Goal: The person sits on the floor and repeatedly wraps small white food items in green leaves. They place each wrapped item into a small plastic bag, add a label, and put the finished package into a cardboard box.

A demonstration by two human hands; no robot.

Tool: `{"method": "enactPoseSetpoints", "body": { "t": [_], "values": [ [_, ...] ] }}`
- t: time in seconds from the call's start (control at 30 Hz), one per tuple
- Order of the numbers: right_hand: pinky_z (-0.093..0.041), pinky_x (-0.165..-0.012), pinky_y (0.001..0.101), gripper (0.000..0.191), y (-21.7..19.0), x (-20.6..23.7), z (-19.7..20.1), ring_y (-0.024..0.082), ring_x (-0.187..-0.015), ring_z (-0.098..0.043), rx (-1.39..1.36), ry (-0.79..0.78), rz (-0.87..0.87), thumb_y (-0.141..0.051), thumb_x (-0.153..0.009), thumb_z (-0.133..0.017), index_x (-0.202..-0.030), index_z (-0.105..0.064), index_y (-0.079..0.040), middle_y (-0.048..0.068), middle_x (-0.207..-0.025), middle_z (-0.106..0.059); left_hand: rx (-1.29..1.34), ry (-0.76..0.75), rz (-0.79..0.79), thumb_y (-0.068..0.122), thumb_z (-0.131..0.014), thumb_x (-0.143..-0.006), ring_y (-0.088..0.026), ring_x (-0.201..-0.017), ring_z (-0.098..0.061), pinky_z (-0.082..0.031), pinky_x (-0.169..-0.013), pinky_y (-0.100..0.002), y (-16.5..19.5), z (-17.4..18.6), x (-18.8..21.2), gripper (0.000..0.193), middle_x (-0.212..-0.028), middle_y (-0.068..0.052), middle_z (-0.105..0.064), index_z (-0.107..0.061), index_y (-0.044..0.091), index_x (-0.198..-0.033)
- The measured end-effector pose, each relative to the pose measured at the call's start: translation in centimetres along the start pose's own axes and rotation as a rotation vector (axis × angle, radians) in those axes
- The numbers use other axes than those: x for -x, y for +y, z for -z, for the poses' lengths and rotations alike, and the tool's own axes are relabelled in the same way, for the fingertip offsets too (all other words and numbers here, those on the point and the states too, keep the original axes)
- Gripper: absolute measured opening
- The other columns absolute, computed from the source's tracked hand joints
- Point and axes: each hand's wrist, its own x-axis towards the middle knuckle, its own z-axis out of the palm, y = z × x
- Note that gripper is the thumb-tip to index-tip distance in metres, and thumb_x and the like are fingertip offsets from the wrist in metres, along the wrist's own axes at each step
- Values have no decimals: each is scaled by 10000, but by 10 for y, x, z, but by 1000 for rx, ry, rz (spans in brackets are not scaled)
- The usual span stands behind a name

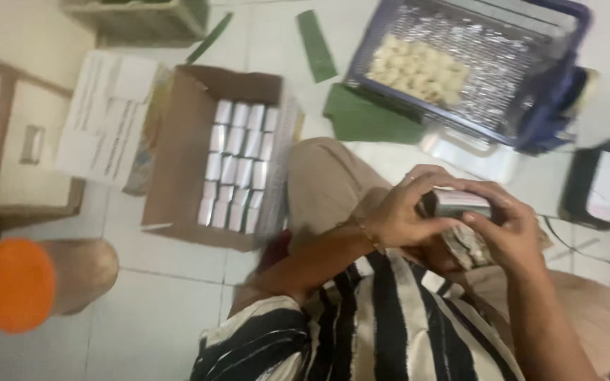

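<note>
Orange lid [15, 284]: near left, round, on a tan container lying on the white tiled floor [150, 324]; well apart from the hands.
Paper sheet [107, 116]: far left, lying beside the carton's left flap.
Cardboard carton [178, 152]: left of centre, open, filled with rows of small silver-wrapped packets [238, 166] standing close together; the near rows look full.
Green leaf strips [317, 44]: far centre, loose on the tiles, with a folded green piece [368, 116] just in front of the basket.
Blue basket [573, 28]: far right, lined with foil and holding pale round pieces [418, 68] grouped at its left end.
Left hand [404, 212]: over the lap, fingers curled around the left end of the silvery packet [457, 202], clamped on it.
Right hand [506, 226]: at the packet's right end, thumb and fingers closed against it, so both hands hold the one packet between them above the lap.
Step in hand: apparently pressing or folding the packet's wrap shut.
Doing it well: I would keep the packet level, pinch the ends evenly, and smooth the foil flat so it matches those in the carton; too hard a squeeze could likely crush the contents.
Black device [605, 185]: right edge, on the floor; blurred, kind unclear.
</note>
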Motion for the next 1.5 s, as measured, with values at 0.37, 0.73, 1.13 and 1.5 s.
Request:
{"method": "enactPoseSetpoints", "body": {
  "t": [0.37, 0.73, 1.13, 1.5],
  "values": [
    [-440, -1175, 489, 871, -48, -36, -109, 301, -1416, -484, 57, -215, 200, -493, -892, -724, -1585, -384, -90, 187, -1532, -408, 374, -122, 753, 209, -772, -879, -229, -886, -649, -588, -719, -294, -15, 183, 44, 481, -1095, -170, -659, -601, -28, -1260],
    [-518, -1087, 443, 476, 4, -78, -278, 300, -1442, -510, 650, -621, 627, -273, -955, -538, -1418, -595, -177, 35, -1582, -525, 299, -12, 1168, 24, -800, -753, -221, -1074, -678, -626, -932, -356, -86, 413, 144, 638, -1204, -134, -640, -520, -6, -1326],
    [-484, -994, 427, 411, 42, -81, -305, 315, -1162, -587, 701, -717, 741, -147, -897, -692, -1298, -672, -61, 107, -1306, -642, -178, -168, 1430, 193, -905, -744, -172, -515, -468, -375, -431, -341, -173, 370, 212, 389, -704, -74, -580, -644, -26, -932],
    [-510, -946, 398, 442, 41, -72, -309, 302, -1135, -597, 741, -655, 755, -120, -857, -718, -1291, -685, -44, 111, -1306, -636, -163, 124, 1343, 144, -950, -651, -152, -777, -736, -628, -645, -286, -180, 367, 222, 476, -989, -94, -733, -677, 19, -1021]
  ]
}}
